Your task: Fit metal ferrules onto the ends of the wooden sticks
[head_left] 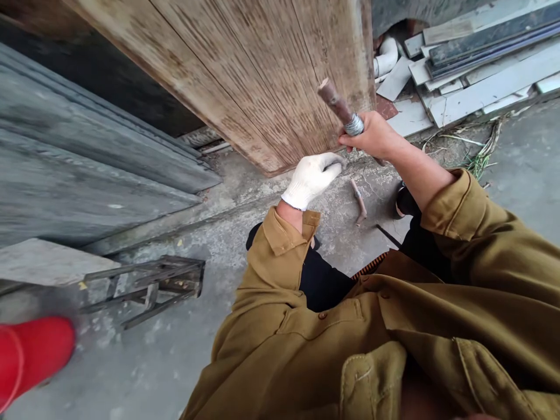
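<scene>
My right hand [371, 137], bare, is wrapped around a thick piece of branch [336, 99] with brown bark and a pale cut end. Coils of grey metal wire [354, 125] are wound about the branch right at my fingers. My left hand [312, 178], in a white knitted glove, is just left of it with fingers curled in toward the thumb. Whatever it may pinch is too small to make out. Below the hands, a short bent stick [359, 201] lies on the concrete ground.
A weathered wooden door panel [262, 76] stands in front. White and dark boards [485, 76] are stacked at the upper right beside a white pipe [387, 56]. To the left are a wooden stool [153, 286], a grey door leaf [87, 151] and a red object [35, 356].
</scene>
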Demonstrator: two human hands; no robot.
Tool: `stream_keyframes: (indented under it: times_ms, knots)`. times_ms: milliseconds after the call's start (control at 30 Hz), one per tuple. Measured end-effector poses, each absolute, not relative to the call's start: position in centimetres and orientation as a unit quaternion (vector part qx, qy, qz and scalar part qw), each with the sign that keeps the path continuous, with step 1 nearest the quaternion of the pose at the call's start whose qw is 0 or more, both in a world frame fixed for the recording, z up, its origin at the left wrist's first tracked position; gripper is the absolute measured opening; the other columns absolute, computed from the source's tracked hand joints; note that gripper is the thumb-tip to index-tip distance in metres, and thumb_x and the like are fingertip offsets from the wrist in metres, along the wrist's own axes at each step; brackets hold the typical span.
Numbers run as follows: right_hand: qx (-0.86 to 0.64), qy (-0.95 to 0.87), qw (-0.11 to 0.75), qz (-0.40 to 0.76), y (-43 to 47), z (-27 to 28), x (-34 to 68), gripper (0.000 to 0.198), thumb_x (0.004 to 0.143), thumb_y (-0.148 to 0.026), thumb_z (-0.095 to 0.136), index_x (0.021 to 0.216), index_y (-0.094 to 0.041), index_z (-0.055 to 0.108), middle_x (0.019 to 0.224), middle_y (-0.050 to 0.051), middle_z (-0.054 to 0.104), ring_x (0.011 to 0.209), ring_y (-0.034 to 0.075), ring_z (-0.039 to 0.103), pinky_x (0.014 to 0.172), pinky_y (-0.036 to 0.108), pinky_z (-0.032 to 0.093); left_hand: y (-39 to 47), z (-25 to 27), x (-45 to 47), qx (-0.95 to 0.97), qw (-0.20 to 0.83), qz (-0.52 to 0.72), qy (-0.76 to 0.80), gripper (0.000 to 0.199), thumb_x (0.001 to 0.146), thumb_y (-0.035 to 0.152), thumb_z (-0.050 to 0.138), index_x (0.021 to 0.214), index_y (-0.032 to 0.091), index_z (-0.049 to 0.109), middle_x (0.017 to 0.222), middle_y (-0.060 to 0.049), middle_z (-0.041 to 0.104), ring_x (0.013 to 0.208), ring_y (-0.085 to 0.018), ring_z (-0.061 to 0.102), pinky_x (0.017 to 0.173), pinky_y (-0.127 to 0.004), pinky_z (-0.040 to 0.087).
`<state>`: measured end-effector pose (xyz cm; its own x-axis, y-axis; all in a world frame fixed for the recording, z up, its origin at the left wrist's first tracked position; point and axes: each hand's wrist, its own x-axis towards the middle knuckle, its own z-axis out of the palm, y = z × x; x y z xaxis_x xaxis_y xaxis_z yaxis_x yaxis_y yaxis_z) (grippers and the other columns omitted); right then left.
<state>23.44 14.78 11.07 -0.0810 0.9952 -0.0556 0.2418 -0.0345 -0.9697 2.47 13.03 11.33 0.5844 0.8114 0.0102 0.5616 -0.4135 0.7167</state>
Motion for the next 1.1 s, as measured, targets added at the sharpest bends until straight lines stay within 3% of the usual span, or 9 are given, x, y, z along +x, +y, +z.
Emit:
stream_keyframes:
  times_ms: [100,267,500,700,867,1100]
  knots:
    - [-0.553,-0.595,0.365,0.454,15.0,9.7,23.9,0.027,0.073,-0.012,0.095,0.084,-0.017,0.070,0.069,0.002,0.066,0.076,0.020,0.073,0.075,0.033,0.065,12.9,11.1,2.2,0.821,0.348,0.181,0.416,0.026,0.096,0.026,0.061,0.103,0.018,0.085,0.104,-0.004,0.085,0.099,-0.023,0.078,0.099,-0.034,0.060]
    - [-0.528,-0.586,0.341,0.512,14.7,9.0,24.2,0.030,0.073,-0.016,0.097,0.086,-0.016,0.070,0.070,0.001,0.071,0.067,0.015,0.071,0.066,0.027,0.063,12.9,10.2,1.7,0.828,0.322,0.212,0.407,0.023,0.097,0.025,0.062,0.103,0.018,0.083,0.106,-0.006,0.084,0.101,-0.023,0.077,0.102,-0.036,0.060]
    - [-0.551,-0.384,0.412,0.616,13.7,10.5,22.9,0.044,0.061,0.008,0.096,0.077,-0.017,0.064,0.061,-0.001,0.066,0.062,0.016,0.071,0.053,0.024,0.058,12.5,9.2,1.3,0.845,0.235,0.258,0.406,0.018,0.099,0.021,0.061,0.106,0.020,0.079,0.108,-0.006,0.081,0.107,-0.023,0.076,0.106,-0.038,0.059]
    - [-0.549,-0.342,0.376,0.663,13.3,11.7,22.5,0.044,0.060,0.013,0.094,0.067,-0.017,0.062,0.063,0.002,0.068,0.068,0.019,0.075,0.056,0.025,0.058,12.0,9.0,1.3,0.834,0.220,0.274,0.426,0.022,0.100,0.023,0.061,0.117,0.023,0.076,0.116,-0.005,0.081,0.113,-0.023,0.077,0.107,-0.038,0.061]
    - [-0.546,-0.322,0.389,0.668,13.2,11.4,22.6,0.043,0.061,0.009,0.096,0.064,-0.017,0.061,0.058,0.000,0.064,0.057,0.015,0.068,0.051,0.025,0.056,12.1,8.5,0.8,0.846,0.206,0.259,0.419,0.028,0.106,0.038,0.061,0.124,0.021,0.076,0.123,-0.010,0.081,0.119,-0.026,0.078,0.110,-0.040,0.060]
    - [-0.523,-0.314,0.308,0.730,12.9,11.3,22.2,0.031,0.069,-0.005,0.097,0.072,-0.016,0.068,0.061,0.003,0.069,0.051,0.013,0.063,0.049,0.025,0.055,12.4,7.5,0.1,0.845,0.205,0.286,0.404,0.054,0.110,0.064,0.054,0.134,0.021,0.074,0.124,-0.013,0.081,0.119,-0.028,0.079,0.110,-0.039,0.059]
